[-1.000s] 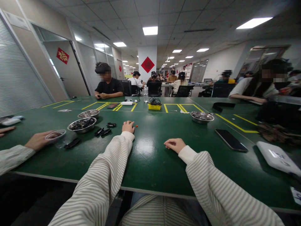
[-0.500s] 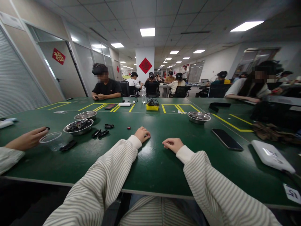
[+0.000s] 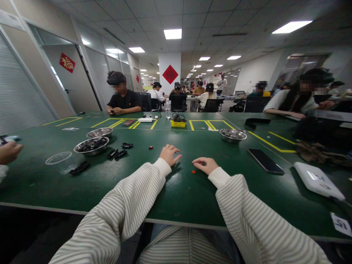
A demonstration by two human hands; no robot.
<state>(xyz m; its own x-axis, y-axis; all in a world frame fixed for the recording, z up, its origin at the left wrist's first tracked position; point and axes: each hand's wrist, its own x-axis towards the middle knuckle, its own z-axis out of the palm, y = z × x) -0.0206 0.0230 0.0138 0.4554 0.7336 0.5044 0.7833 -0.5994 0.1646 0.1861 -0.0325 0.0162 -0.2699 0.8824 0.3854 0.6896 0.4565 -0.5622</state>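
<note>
My left hand [image 3: 169, 155] is over the green table [image 3: 176, 205] with its fingers apart and nothing in it. To its right, my right hand [image 3: 205, 165] has its thumb and forefinger curved towards each other, holding nothing that I can see. A small orange-red piece [image 3: 193, 171] lies on the table just below the right fingertips. Another small red piece [image 3: 150, 147] rests left of my left hand. Farther left are several black parts [image 3: 120, 155] beside a metal bowl [image 3: 92, 151] filled with dark parts.
A second metal bowl [image 3: 99, 132], a clear plastic cup [image 3: 64, 165] and another person's hand [image 3: 9, 152] are at the left. At the right are a bowl of parts [image 3: 232, 140], a phone [image 3: 265, 161] and a white device [image 3: 318, 180]. A yellow box [image 3: 178, 124] holds black cable.
The orange-red piece now shows on the table below my right hand. My left hand has opened and shifted slightly right. The other person's hand has moved left, away from the cup.
</note>
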